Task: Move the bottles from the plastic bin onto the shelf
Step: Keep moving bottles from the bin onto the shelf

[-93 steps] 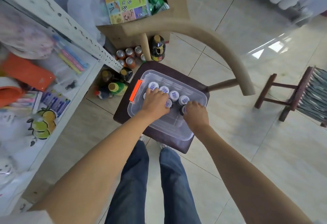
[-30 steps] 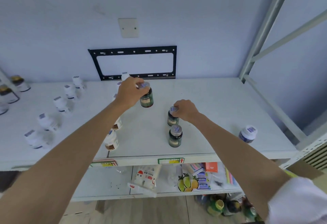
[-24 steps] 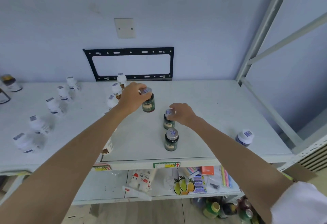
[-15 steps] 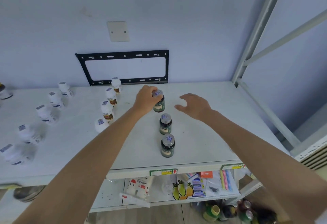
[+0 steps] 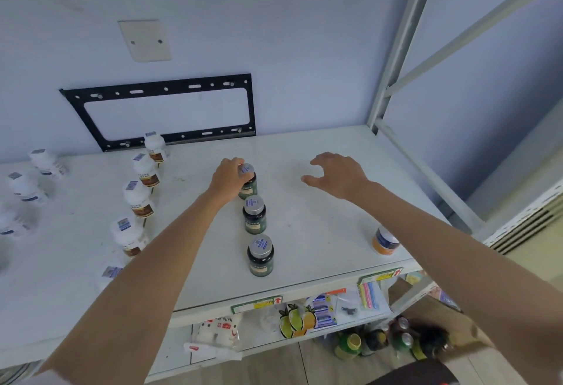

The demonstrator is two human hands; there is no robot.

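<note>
Dark-green bottle (image 5: 248,185) upright, cap up

Even, soft daylight, cool bluish cast on the wall (image 5: 304,34). No hard glare. My arms throw only faint, diffuse shadows on the white shelf (image 5: 320,232). Centre fairly sharp: cap labels readable as barcodes, text too small. White bottles at far left (image 5: 21,189) smeared and blurry. Wide-angle bending: the shelf upright (image 5: 399,40) leans, edges stretch. Lower shelf dimmer.
</note>
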